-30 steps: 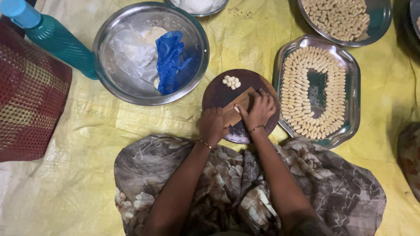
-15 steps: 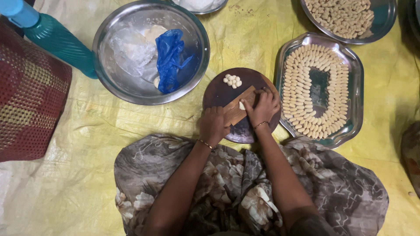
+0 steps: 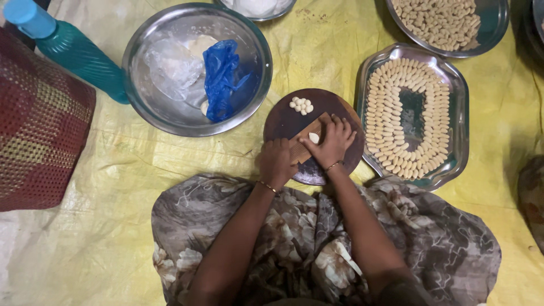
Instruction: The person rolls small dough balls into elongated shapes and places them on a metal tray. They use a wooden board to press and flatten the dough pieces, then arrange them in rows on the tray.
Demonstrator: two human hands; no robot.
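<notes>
A round dark wooden board (image 3: 286,119) lies in front of my lap. On it rests a small ridged wooden paddle (image 3: 306,136). My left hand (image 3: 277,162) grips the paddle's near end. My right hand (image 3: 333,140) presses a small pale dough piece (image 3: 314,137) against the paddle with its fingers. A little cluster of raw dough balls (image 3: 301,105) sits at the board's far side.
A steel tray (image 3: 457,122) ringed with shaped dough pieces is at the right, another tray (image 3: 492,21) of them behind it. A steel bowl (image 3: 255,68) with clear and blue plastic bags is at the left, near a teal bottle (image 3: 71,48) and a red woven mat (image 3: 39,127).
My right hand has shifted slightly on the paddle, and the dough piece now shows beside its fingers. My left hand stays put.
</notes>
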